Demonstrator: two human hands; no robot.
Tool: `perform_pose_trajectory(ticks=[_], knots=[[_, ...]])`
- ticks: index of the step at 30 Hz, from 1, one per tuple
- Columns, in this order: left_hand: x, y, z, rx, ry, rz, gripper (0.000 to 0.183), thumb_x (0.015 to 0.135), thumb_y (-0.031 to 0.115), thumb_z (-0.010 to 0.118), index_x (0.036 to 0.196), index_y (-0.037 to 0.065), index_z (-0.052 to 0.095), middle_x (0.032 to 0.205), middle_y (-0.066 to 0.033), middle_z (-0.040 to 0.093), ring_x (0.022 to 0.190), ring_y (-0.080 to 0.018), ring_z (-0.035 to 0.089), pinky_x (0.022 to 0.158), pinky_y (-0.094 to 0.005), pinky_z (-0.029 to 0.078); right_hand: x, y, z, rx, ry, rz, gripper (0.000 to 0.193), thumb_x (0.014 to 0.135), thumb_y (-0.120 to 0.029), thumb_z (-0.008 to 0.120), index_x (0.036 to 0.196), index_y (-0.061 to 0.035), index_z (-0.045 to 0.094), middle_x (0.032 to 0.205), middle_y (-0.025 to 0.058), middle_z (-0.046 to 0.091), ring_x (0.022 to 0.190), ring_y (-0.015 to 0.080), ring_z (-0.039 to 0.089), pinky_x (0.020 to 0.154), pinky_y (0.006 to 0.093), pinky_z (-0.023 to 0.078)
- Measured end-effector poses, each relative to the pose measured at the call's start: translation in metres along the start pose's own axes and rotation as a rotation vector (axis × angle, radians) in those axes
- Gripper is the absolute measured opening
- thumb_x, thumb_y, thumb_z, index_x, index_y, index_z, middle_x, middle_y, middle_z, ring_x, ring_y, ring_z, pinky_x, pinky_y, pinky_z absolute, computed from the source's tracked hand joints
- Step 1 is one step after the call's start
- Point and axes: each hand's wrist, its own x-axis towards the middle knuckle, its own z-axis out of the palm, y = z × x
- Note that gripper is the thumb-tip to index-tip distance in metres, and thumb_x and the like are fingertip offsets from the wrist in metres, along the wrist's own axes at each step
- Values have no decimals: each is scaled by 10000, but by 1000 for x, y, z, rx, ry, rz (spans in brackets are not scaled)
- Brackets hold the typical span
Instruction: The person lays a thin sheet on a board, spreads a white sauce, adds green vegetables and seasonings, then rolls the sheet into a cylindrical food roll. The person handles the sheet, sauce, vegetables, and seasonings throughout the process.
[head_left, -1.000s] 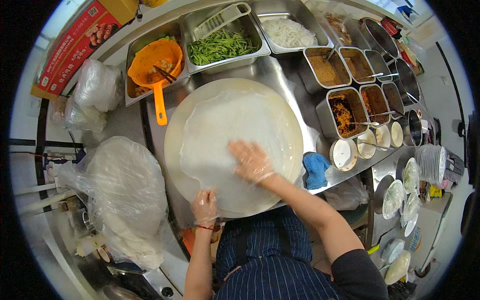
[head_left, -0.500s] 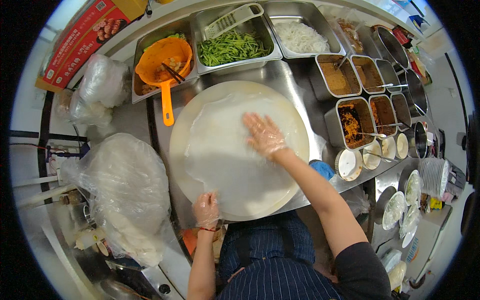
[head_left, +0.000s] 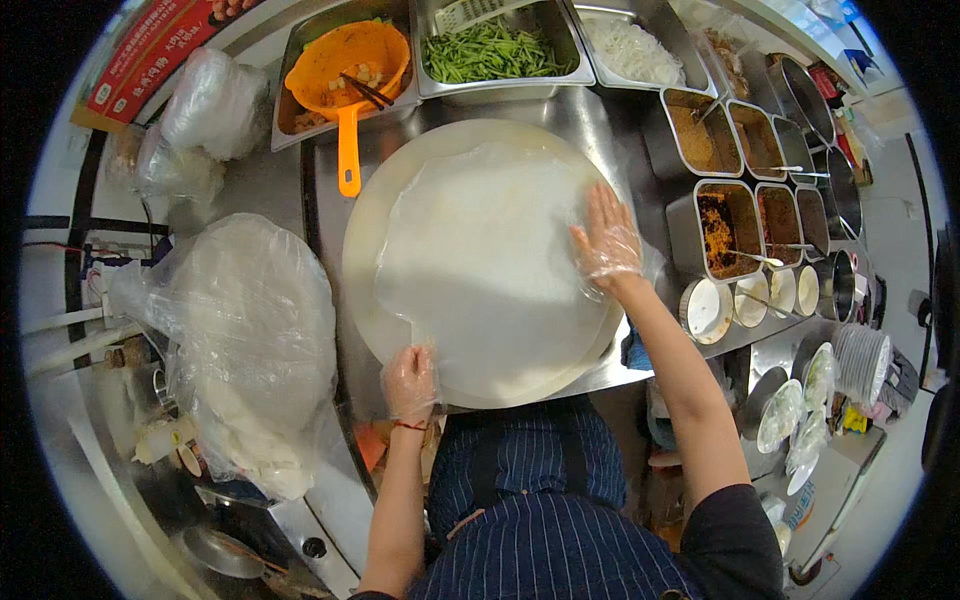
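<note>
Head, left hand (head_left: 409, 383): pinches sheet (head_left: 490, 270) at near-left edge, likely anchoring
Right hand (head_left: 608, 240): apart, flat at right edge, presumably smoothing

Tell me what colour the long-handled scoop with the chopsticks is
Orange; the scoop shows best in the head view.

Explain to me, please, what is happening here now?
A person wearing clear plastic gloves works on a thin, translucent white sheet spread over most of a round, cream-coloured board. The left hand is curled at the sheet's near-left edge, apparently pinching it. The right hand lies open, palm down, at the sheet's right side. Beyond the board, sliced green vegetables lie in a rectangular metal tray.
</note>
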Motion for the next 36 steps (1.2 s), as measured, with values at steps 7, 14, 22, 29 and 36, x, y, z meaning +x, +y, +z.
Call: perform_pose_trajectory(ticks=[7,14,22,29,36], knots=[[5,-11,2,-32,-52,-38,226,919,194,591,824,-11,599,761,-200,597,709,-389,570,655,-457,446,74,-24,-16,-22,-170,28,712,1013,-460,374,1547,-38,166,1618,149,161,1495,246,170,1228,381,96],[-6,-15,-11,-74,27,59,173,914,148,597,825,0,612,763,-183,605,674,-354,585,626,-420,453,-96,-57,5,-7,-376,-142,929,928,-551,509,1544,11,98,1623,187,88,1513,273,63,1231,404,42],[-3,5,-6,-22,-29,246,223,927,196,600,819,2,625,743,-177,600,660,-346,570,620,-428,449,-189,-169,26,308,-435,-360,1022,868,-686,514,1542,-3,164,1623,152,145,1506,271,122,1218,428,120],[-4,-23,-5,7,-83,104,231,922,210,594,823,4,631,776,-202,612,729,-399,582,662,-468,452,-211,-61,-5,41,-197,62,973,818,-447,695,1519,25,210,1589,231,197,1482,356,190,1208,467,160],[2,-19,-8,12,-112,100,206,897,191,602,822,1,628,776,-206,612,740,-402,585,667,-478,442,-123,-95,20,25,-352,-305,913,926,-627,441,1547,-22,156,1625,138,148,1502,261,146,1225,422,104]])
